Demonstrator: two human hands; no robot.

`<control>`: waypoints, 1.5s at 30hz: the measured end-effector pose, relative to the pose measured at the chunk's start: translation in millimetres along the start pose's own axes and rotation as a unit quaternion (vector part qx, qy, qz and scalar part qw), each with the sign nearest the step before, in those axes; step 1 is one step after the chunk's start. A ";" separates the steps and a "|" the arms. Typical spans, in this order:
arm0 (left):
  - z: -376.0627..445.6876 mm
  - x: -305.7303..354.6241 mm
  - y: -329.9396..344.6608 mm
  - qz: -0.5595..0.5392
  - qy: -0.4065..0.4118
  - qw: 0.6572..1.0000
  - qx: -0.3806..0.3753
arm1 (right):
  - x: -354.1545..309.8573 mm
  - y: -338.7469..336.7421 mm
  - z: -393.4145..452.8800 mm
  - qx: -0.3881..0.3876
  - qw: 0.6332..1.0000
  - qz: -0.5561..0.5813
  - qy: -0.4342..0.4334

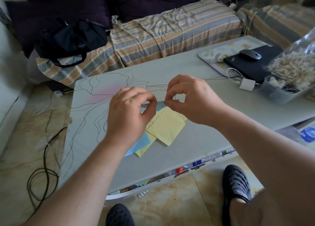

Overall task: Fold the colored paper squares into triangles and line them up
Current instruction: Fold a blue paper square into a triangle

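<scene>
Grey table [196,140] under me; both my left hand [131,113] and right hand [190,98] pinch the blue paper [160,105] above the loose yellow squares [167,125]. If my corners drift apart, I reckon the crease runs crooked.

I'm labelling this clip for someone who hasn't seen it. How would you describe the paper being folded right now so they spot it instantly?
Start at the grey table with line-drawn flowers, then find the two hands above its middle. The blue paper spans between them, pinched by the left hand and right hand. Unlike the yellow papers and another blue sheet lying below, it alone is held.
</scene>
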State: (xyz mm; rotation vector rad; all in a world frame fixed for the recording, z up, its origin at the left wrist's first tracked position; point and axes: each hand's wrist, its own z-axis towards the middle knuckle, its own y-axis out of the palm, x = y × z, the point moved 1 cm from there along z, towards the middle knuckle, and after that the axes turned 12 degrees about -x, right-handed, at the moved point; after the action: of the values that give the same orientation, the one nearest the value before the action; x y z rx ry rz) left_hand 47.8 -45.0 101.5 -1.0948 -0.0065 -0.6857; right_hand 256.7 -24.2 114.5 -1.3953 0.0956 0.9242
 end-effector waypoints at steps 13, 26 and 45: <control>0.5 -3.9 -0.9 -0.023 -0.022 0.999 -0.005 | 6.6 -14.9 0.1 -0.001 0.999 -0.038 0.019; -3.7 -10.4 5.8 -0.005 -0.059 0.997 -0.058 | 7.2 -4.5 -1.4 -0.147 0.982 -0.066 0.100; 0.3 -10.8 2.0 0.007 0.013 0.999 -0.041 | -4.5 12.2 3.7 -0.019 0.999 -0.033 -0.012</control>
State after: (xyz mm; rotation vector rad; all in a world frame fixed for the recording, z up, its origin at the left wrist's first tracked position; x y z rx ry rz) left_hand 40.4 -38.7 96.4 -1.1631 0.0524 -0.6925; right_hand 244.7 -24.5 108.2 -1.4136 0.0129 0.8919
